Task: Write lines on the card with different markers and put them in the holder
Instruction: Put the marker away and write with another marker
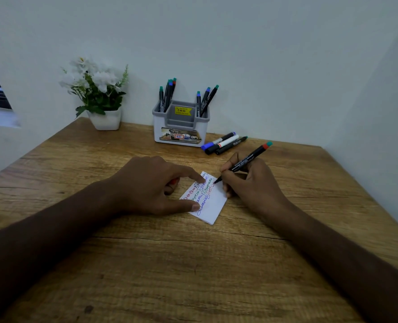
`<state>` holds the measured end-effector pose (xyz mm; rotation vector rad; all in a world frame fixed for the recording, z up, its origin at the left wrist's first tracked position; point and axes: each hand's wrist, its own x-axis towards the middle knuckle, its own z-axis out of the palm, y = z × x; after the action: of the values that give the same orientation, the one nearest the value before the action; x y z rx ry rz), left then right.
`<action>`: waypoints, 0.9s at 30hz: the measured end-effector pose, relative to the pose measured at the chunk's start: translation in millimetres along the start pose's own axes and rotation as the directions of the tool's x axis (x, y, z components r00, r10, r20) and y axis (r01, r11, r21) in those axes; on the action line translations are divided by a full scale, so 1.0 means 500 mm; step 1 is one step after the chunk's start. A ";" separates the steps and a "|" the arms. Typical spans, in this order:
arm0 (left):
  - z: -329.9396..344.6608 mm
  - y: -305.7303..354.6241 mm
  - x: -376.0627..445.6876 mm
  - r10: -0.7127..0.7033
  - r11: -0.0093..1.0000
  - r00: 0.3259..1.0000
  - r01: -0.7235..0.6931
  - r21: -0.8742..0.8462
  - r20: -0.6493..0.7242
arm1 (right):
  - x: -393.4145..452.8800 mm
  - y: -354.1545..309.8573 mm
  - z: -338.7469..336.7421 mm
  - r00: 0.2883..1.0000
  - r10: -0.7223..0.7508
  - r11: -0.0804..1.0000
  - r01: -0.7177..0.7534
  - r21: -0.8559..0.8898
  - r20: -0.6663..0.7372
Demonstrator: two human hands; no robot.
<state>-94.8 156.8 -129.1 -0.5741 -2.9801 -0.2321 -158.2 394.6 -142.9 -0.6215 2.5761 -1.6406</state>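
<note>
Two hands are working over a white card lying mid-bench, tilted w/ one corner pointing toward the camera. The left hand is pinning the card: index fingertip pressing near its far end, thumb tip on the near left edge, other fingers curled under. Something red is peeking out beneath that palm, too hidden to identify. The left part of the card is covered by the hand.

The right hand is gripping a black marker, tip touching the card's far right edge, the red/teal end sticking up and away to the right. The card is showing several handwritten lines in red, green and blue; words aren't readable.

Three more markers are lying side by side on the bench, just right of the holder. The grey-white holder is standing at the back by the wall, w/ markers poking up from its left and right compartments; exact count is hard to tell as they overlap. A potted plant w/ white flowers is sitting back left. Both forearms are cut off by the frame edge.
</note>
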 end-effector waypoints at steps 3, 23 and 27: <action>-0.002 0.002 -0.001 -0.007 1.000 1.000 0.007 -0.005 0.009 | -0.002 -0.002 0.001 0.999 -0.007 0.999 0.008 -0.046 0.031; -0.006 0.007 0.000 -0.016 1.000 0.999 0.016 0.003 0.028 | -0.004 -0.006 -0.004 0.999 0.043 0.995 -0.043 0.091 -0.004; -0.005 0.006 0.000 -0.018 1.000 1.000 0.018 -0.005 0.022 | -0.005 -0.006 -0.004 0.998 0.053 0.993 -0.051 0.109 -0.016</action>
<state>-93.5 159.1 -126.3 -0.5538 -3.0081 -0.2368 -155.3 396.0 -139.9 -0.5297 2.4726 -1.7640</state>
